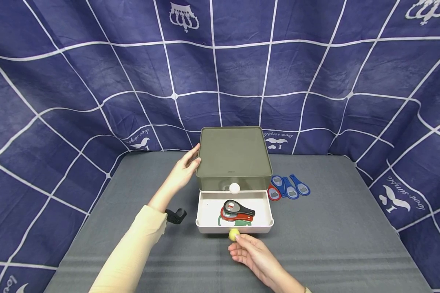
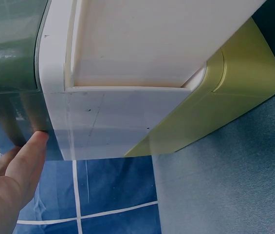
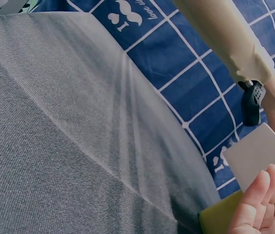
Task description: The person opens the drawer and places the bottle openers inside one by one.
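Note:
A storage box with a see-through dark green top [image 1: 234, 150] and a white knob [image 1: 234, 188] stands on the table. Its lower white drawer [image 1: 212, 229] is pulled out. Inside lie a black bottle opener [image 1: 232, 206], a red one [image 1: 246, 217] and a green one [image 1: 244, 223], overlapping. My left hand [image 1: 183, 169] rests its fingertips against the box's left side; the left wrist view shows these fingers [image 2: 27, 156] nearly straight. At the drawer front, my right hand [image 1: 253, 254] pinches the yellow knob [image 1: 233, 233] by thumb and finger.
Right of the box lie several blue bottle openers [image 1: 291, 191] and a red one [image 1: 274, 193], partly hidden by the box. A grey cloth [image 1: 330, 228] covers the table. Behind it hangs a blue checked curtain [image 1: 238, 69]. A black device [image 1: 176, 215] is strapped at the left wrist.

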Demonstrator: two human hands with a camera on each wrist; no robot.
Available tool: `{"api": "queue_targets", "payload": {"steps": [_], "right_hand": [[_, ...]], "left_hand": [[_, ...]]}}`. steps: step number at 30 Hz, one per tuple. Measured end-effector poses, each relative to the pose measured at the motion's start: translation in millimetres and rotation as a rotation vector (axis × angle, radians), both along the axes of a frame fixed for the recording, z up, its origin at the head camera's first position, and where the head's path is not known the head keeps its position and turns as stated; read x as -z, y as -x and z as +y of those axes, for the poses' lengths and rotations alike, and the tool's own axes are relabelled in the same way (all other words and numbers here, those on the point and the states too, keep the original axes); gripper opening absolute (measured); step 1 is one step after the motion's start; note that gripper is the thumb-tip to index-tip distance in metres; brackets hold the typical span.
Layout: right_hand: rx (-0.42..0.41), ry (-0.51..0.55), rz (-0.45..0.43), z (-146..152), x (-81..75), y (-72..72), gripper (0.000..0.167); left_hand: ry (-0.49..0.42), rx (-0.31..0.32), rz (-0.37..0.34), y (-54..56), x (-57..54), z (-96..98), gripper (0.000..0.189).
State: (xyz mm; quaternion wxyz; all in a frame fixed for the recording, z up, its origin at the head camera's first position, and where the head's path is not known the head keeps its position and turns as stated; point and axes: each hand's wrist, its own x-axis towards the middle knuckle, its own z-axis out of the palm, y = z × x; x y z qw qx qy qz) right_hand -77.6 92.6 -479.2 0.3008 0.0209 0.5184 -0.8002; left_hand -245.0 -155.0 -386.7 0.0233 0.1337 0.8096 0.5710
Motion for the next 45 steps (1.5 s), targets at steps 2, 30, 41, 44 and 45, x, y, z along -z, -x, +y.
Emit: {"api": "queue_targets", "payload": {"steps": [2,30,41,44,45], "right_hand": [[0.001,0.002,0.002,0,-1.0,0.3,0.018],[0.05,-0.09,0.037,-2,-8.0,25.1,0.028],[0.084,-0.135,0.1,-3,-7.4,46.0,0.025],[0.101,-0.153,0.116,-6,-6.9,51.9,0.028],[0.105,-0.159,0.123,-6,-7.0,53.9,0.03]], "left_hand": [[0.0,0.0,0.0,-0.3,-0.1,0.1,0.052],[-0.015,0.0,-0.01,0.7,2.3,0.0,0.054],[-0.002,-0.007,-0.013,0.0,2.6,0.1,0.053],[0.003,-0.009,-0.009,0.4,2.8,-0.7,0.053],[0.001,-0.01,-0.008,0.5,2.8,-0.9,0.053]]}}
